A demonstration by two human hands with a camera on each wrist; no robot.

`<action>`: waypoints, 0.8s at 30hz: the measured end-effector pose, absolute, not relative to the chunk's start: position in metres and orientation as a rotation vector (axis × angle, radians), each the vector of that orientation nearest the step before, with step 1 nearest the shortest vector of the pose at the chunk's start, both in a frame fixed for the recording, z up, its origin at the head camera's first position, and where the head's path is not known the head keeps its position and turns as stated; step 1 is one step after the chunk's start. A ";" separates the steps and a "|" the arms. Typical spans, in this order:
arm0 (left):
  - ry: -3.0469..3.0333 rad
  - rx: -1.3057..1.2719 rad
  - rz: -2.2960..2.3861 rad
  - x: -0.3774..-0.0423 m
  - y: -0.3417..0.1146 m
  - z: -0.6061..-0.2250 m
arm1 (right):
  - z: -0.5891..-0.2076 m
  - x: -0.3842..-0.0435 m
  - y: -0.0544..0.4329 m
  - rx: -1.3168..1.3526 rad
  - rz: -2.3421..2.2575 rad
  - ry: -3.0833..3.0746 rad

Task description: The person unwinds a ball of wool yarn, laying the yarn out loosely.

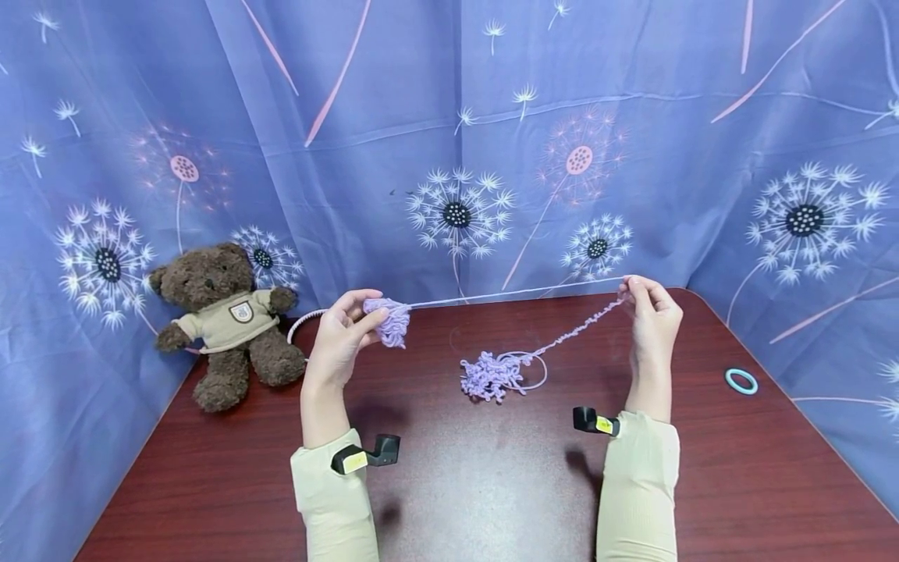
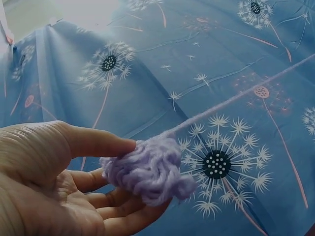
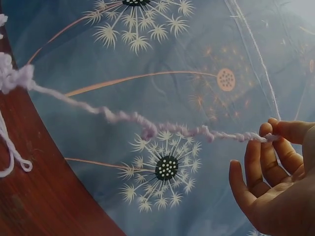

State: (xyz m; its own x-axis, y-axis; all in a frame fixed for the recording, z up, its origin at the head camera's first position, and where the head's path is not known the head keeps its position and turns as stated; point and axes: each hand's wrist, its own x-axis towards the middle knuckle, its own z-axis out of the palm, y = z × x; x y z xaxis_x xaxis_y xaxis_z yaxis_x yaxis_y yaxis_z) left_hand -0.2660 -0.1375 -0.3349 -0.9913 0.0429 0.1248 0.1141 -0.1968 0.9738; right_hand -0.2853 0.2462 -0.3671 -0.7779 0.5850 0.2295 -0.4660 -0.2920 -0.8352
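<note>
My left hand (image 1: pixel 339 337) holds a small bundle of lilac yarn (image 2: pixel 147 172) between thumb and fingers, raised above the table's far left part. From it a taut strand (image 1: pixel 516 292) runs across to my right hand (image 1: pixel 652 316). There, thumb and fingertips pinch the strand together with the end of a twisted, knotted length of yarn (image 3: pixel 182 130). That length slopes down to a loose, curly lilac yarn heap (image 1: pixel 488 376) on the table. A loop of plain yarn (image 1: pixel 544 375) lies at the heap's right side.
A brown teddy bear (image 1: pixel 235 318) in a beige shirt sits at the table's back left, with a white cord (image 1: pixel 300 318) beside it. At the right lies a turquoise ring (image 1: pixel 740 382). A blue dandelion-print curtain (image 1: pixel 379 195) stands behind the dark red table (image 1: pixel 737 484).
</note>
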 end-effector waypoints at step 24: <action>-1.736 -0.030 -2.416 -0.267 -0.133 -0.333 | -0.372 -0.292 0.241 -0.188 2.079 -1.404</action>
